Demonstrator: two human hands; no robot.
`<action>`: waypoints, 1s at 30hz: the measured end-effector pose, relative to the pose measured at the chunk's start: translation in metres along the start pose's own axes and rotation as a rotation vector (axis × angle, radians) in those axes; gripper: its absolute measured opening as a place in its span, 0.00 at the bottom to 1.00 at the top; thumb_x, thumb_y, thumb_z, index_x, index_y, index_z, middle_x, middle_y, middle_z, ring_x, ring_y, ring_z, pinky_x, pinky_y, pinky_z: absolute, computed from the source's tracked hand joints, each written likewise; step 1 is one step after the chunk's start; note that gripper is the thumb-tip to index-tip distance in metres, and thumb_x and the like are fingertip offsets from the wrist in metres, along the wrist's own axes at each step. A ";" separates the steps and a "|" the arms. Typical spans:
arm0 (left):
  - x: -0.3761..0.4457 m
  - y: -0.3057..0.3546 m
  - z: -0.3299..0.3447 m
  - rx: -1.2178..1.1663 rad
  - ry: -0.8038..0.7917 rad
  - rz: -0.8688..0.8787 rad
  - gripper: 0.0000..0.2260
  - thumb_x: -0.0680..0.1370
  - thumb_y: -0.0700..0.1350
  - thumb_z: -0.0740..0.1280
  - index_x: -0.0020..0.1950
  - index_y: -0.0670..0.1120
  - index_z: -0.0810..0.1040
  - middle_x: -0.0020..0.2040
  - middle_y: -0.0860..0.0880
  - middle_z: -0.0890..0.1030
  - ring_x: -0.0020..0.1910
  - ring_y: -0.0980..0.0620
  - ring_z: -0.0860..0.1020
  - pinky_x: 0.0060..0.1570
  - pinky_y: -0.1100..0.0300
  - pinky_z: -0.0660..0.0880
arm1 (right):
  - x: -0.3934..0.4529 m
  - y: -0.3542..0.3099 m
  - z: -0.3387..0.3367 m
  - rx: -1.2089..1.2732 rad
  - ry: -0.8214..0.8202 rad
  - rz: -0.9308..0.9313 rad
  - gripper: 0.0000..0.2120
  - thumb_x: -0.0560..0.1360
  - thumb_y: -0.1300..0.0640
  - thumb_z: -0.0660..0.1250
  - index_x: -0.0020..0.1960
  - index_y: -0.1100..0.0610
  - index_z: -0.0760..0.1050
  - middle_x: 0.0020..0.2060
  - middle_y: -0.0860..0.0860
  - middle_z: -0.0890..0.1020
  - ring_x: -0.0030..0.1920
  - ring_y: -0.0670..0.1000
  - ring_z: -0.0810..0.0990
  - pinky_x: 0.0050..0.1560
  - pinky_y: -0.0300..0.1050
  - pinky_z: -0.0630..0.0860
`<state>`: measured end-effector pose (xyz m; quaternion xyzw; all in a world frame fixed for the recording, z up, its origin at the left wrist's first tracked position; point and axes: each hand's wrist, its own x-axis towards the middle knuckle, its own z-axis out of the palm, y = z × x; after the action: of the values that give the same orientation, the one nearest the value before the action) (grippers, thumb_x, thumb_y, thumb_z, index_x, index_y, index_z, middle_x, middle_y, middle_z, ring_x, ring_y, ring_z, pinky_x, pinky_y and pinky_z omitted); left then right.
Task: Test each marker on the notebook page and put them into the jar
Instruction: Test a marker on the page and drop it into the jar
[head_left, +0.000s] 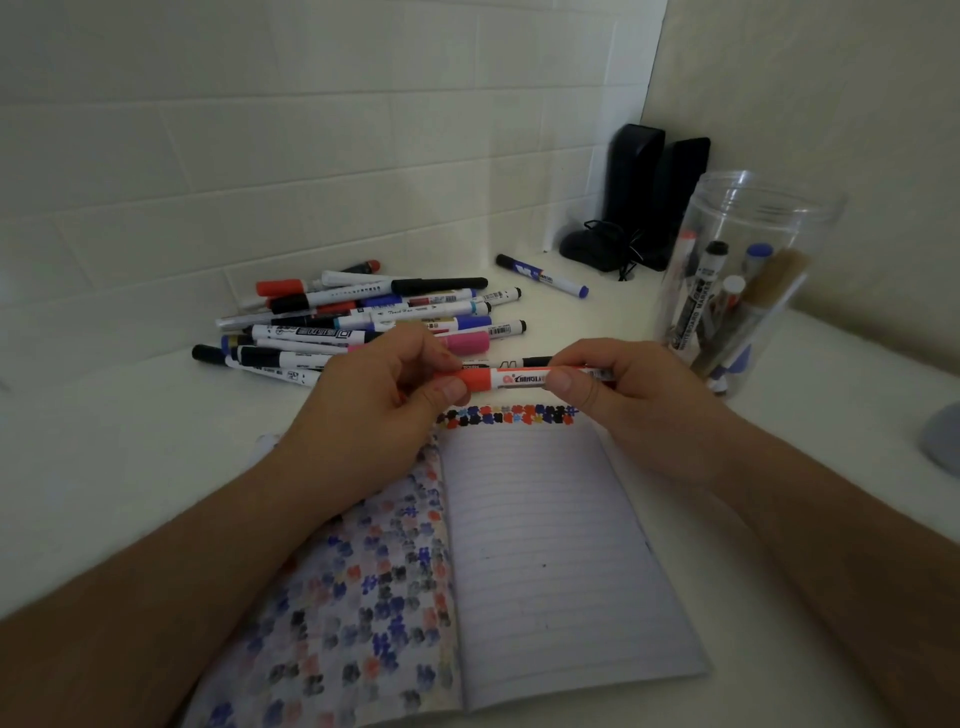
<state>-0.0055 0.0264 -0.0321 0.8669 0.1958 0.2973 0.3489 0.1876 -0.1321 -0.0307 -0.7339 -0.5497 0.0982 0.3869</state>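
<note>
Above the open notebook (545, 545), the left hand (374, 395) pinches the red marker's (519, 378) cap while the right hand (618, 387) grips its barrel; a straight pull should uncap it cleanly. Beyond, the pile (363, 317) waits and the jar (743, 280) stands right.

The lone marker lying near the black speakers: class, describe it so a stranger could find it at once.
Start at the black speakers in the far corner. Just left of them one marker lies alone on the white table. Unlike the heaped pile of markers, it touches nothing; its ends are black and blue.
</note>
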 end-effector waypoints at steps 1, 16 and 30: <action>0.000 0.001 -0.001 -0.017 0.009 -0.001 0.06 0.78 0.46 0.71 0.47 0.57 0.78 0.43 0.62 0.84 0.48 0.68 0.81 0.47 0.75 0.73 | 0.000 -0.002 0.000 0.006 0.008 -0.001 0.18 0.74 0.34 0.60 0.54 0.42 0.81 0.36 0.33 0.81 0.39 0.38 0.80 0.40 0.28 0.71; 0.002 0.000 -0.004 0.130 0.051 0.129 0.06 0.80 0.45 0.69 0.50 0.57 0.74 0.47 0.62 0.81 0.48 0.61 0.80 0.46 0.66 0.77 | 0.001 -0.026 -0.007 -0.114 0.003 0.041 0.14 0.76 0.35 0.63 0.52 0.40 0.82 0.37 0.41 0.83 0.39 0.43 0.81 0.41 0.40 0.76; 0.013 -0.022 -0.013 0.486 0.072 0.168 0.15 0.77 0.60 0.69 0.62 0.60 0.77 0.49 0.64 0.79 0.54 0.56 0.74 0.54 0.56 0.70 | -0.003 -0.070 -0.065 -0.219 0.315 -0.116 0.24 0.85 0.55 0.62 0.76 0.35 0.63 0.50 0.41 0.82 0.39 0.44 0.79 0.41 0.44 0.78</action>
<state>-0.0074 0.0549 -0.0357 0.9275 0.2010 0.3000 0.0971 0.1722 -0.1575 0.0603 -0.7449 -0.5311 -0.1009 0.3909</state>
